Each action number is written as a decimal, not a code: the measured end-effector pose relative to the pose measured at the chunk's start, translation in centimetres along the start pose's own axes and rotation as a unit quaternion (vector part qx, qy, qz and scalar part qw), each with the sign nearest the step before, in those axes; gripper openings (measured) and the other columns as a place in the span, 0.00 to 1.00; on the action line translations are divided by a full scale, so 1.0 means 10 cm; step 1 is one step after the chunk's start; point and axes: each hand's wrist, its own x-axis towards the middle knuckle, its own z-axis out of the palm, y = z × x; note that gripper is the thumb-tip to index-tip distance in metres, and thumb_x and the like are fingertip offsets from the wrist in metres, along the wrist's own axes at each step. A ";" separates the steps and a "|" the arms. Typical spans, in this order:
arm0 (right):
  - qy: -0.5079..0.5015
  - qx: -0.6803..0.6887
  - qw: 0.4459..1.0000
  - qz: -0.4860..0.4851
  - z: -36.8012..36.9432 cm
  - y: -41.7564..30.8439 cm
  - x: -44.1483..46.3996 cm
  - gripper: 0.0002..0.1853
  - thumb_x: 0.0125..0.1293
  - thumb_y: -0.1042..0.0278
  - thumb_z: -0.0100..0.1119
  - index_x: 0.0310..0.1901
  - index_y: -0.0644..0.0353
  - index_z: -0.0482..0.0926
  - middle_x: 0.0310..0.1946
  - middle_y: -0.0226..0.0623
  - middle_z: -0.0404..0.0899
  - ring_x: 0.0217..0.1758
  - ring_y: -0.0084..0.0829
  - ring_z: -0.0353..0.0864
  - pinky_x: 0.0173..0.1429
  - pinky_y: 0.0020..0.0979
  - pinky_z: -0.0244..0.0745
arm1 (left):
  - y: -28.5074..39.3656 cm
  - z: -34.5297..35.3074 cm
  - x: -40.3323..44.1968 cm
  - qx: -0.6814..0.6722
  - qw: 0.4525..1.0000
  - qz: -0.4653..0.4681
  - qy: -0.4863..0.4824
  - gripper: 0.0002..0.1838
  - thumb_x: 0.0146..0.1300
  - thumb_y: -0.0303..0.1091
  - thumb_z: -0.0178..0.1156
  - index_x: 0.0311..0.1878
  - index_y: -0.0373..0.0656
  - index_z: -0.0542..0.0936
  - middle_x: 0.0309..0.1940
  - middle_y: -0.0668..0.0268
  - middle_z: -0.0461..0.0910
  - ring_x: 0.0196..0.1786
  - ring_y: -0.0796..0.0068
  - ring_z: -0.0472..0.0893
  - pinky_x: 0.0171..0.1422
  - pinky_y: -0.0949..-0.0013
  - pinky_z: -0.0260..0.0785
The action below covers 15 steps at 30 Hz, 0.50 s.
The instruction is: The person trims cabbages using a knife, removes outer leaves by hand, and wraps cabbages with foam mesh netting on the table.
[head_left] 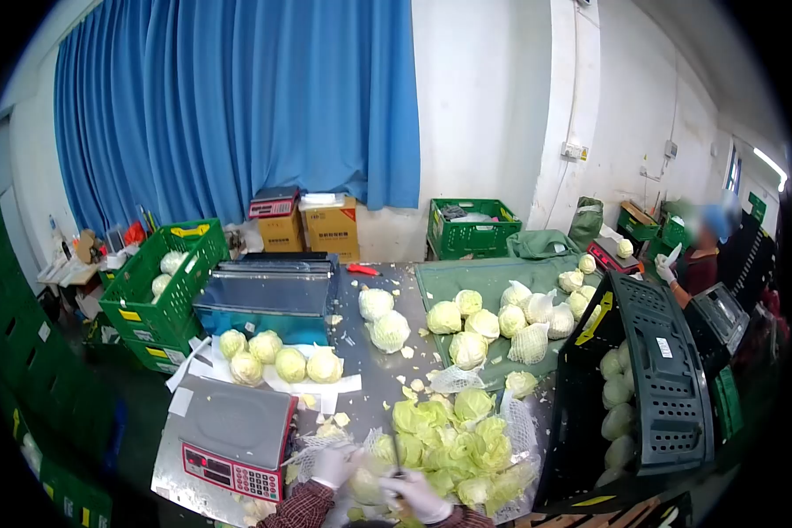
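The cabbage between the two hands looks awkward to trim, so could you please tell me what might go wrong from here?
The knife in the right hand could slip towards the left hand, close beside the cabbage. The nearby netting might snag the blade.

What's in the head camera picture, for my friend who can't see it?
A person in white gloves holds what looks like a knife in the right hand, with the left hand at a pale cabbage, beside loose green leaves on a metal table. Whole cabbages sit behind; a scale stands left.
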 end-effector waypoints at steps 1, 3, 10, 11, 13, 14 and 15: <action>0.049 -0.072 0.995 -0.037 -0.17 -0.11 -0.05 0.07 0.65 0.69 0.60 0.29 0.57 0.74 0.17 0.24 0.71 0.17 0.18 0.68 0.22 0.21 0.62 | 0.00 -0.07 -0.03 -0.085 0.992 -0.090 -0.011 0.11 0.66 0.39 0.55 0.38 0.44 0.83 0.31 0.60 0.83 0.33 0.63 0.83 0.42 0.62 0.76; 0.150 -0.196 0.963 -0.103 -0.38 -0.37 -0.14 0.10 0.60 0.63 0.66 0.30 0.58 0.76 0.15 0.23 0.71 0.18 0.20 0.72 0.24 0.21 0.66 | -0.15 -0.18 -0.07 -0.232 0.969 -0.086 0.004 0.13 0.68 0.36 0.53 0.37 0.37 0.82 0.30 0.60 0.84 0.33 0.68 0.84 0.41 0.67 0.76; 0.199 -0.596 0.697 -0.344 -0.35 -0.14 0.07 0.31 0.51 0.50 0.70 0.54 0.56 0.74 0.53 0.39 0.73 0.48 0.32 0.79 0.47 0.30 0.76 | 0.63 -0.18 -0.03 -0.547 0.778 -0.258 -0.171 0.18 0.69 0.34 0.49 0.20 0.47 0.64 0.15 0.76 0.60 0.18 0.82 0.59 0.24 0.74 0.49; 0.179 -0.604 0.685 -0.365 -0.32 -0.12 0.14 0.34 0.51 0.50 0.69 0.59 0.52 0.72 0.61 0.39 0.69 0.54 0.35 0.77 0.48 0.31 0.76 | 0.71 -0.20 0.00 -0.546 0.779 -0.258 -0.172 0.18 0.69 0.34 0.49 0.20 0.47 0.64 0.15 0.76 0.60 0.18 0.82 0.59 0.24 0.74 0.49; 0.169 -0.589 0.699 -0.369 -0.46 -0.14 0.31 0.33 0.52 0.53 0.68 0.61 0.51 0.72 0.58 0.35 0.72 0.54 0.38 0.76 0.51 0.30 0.75 | 0.82 -0.23 0.06 -0.549 0.784 -0.195 -0.214 0.17 0.69 0.35 0.49 0.21 0.47 0.65 0.15 0.76 0.61 0.17 0.84 0.59 0.24 0.76 0.49; 0.136 -0.563 0.782 -0.231 -0.63 -0.11 0.43 0.33 0.53 0.54 0.67 0.62 0.52 0.71 0.59 0.35 0.72 0.56 0.36 0.75 0.54 0.28 0.74 | 0.89 -0.29 0.04 -0.555 0.778 -0.187 -0.228 0.16 0.69 0.34 0.50 0.22 0.47 0.66 0.15 0.77 0.61 0.18 0.86 0.59 0.23 0.77 0.49; 0.098 -0.522 0.843 -0.087 -0.74 -0.06 0.51 0.33 0.55 0.55 0.67 0.63 0.52 0.70 0.59 0.35 0.71 0.58 0.34 0.74 0.57 0.27 0.72 | 1.01 -0.38 0.03 -0.553 0.778 -0.190 -0.229 0.16 0.69 0.34 0.50 0.22 0.47 0.66 0.15 0.77 0.61 0.18 0.86 0.59 0.23 0.77 0.49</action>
